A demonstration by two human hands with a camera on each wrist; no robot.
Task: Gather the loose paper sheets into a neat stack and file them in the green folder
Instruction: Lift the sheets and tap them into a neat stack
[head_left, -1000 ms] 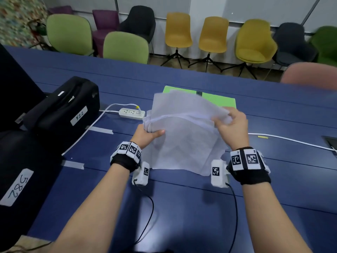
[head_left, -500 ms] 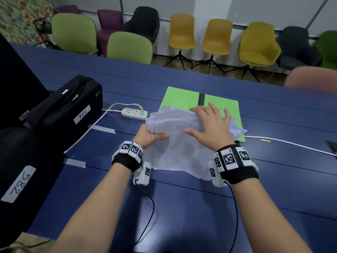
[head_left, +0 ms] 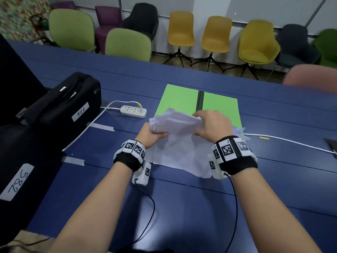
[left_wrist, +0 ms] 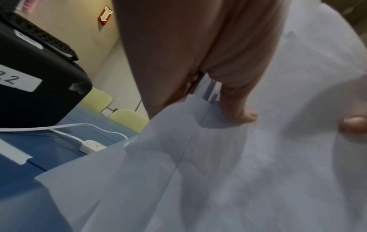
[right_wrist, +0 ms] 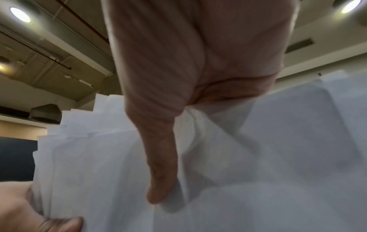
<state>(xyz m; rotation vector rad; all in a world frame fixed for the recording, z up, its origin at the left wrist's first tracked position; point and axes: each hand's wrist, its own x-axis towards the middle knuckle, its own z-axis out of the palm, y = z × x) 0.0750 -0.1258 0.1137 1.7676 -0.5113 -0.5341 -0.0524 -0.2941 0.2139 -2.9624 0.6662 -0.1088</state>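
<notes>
blue table: black cases labelled 522, 582; left hand, right hand both grip paper sheets.

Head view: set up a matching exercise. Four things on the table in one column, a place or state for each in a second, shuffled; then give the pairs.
Things:
1. paper sheets
2. green folder
3. power strip
4. black case marked 522

Places or states:
A. lying open flat, beyond the hands
B. white, with a yellow plug in it
C. on the table's left side, white label on its side
D. held at both ends, by the left hand and the right hand

Pairs: 1-D, 2-A, 3-B, 4-C
</notes>
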